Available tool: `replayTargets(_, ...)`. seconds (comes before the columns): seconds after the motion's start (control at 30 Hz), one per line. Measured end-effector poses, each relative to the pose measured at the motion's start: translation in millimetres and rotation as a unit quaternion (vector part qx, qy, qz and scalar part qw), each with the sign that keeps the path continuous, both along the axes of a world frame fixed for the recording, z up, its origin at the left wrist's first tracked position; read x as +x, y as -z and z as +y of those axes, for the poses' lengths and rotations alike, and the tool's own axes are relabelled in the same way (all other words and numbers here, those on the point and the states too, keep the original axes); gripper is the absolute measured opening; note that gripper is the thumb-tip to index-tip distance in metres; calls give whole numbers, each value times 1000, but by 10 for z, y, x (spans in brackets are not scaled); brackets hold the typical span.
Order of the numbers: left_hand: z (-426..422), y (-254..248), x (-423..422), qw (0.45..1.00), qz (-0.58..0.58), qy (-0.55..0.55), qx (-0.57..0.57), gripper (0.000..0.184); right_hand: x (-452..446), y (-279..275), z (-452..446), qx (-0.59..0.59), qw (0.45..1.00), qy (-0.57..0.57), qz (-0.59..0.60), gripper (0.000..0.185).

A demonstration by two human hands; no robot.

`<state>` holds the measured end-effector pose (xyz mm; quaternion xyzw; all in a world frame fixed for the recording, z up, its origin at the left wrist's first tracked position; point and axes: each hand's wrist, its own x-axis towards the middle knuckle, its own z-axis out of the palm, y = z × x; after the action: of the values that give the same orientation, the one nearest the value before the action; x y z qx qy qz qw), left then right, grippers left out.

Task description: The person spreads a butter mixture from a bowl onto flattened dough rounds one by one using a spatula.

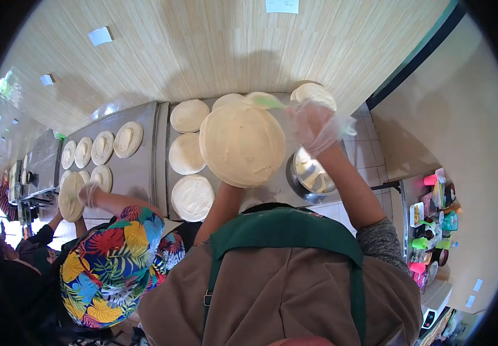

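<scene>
A large flat pale round (242,144), like a dough or cake layer with cream spread on top, is held up by my left hand. That hand is hidden beneath it; only my left forearm (226,202) shows. My right hand (313,126), in a clear plastic glove, is closed around a green spatula (267,102), whose blade is blurred at the round's far edge. Below my right wrist stands a metal bowl (313,176) with pale cream in it. Several similar rounds, including a whiter one (193,198), lie on the metal table to the left.
Another stack of rounds (313,94) sits at the back right by the wall. Left, a co-worker in a floral shirt (113,259) holds a round (71,197) near a second table with several more. A crowded side table (413,196) stands at right.
</scene>
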<state>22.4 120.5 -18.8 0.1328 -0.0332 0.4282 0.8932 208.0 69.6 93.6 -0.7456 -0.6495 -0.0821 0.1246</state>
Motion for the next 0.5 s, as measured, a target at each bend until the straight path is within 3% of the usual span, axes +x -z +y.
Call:
replayTargets(0.03,14,25,-20,1000,1,0,-2,65,95,8,31,-50,998,33,8,40)
replayTargets(0.13,43,82,-56,1000,-4,-2,-7,65,12,-2,-123,22,999,14,46,29)
replayTargets(0.17,56,108,-75,1000,-4,0,-9,65,0,148,-90,-40,996,-13,79,32)
replayTargets(0.27,77,174,-60,1000,-6,10,-19,64,-385,273,-58,5,994,-93,51,33)
replayTargets(0.37,70,235,-70,999,-5,21,-25,64,-676,-230,-196,-2,982,-139,130,29)
replayTargets(0.47,47,280,-77,999,-8,35,-36,64,-418,-97,-28,38,982,-139,121,25)
replayTargets(0.5,41,305,-74,998,-11,41,-43,64,-406,-35,-31,2,986,-129,108,25)
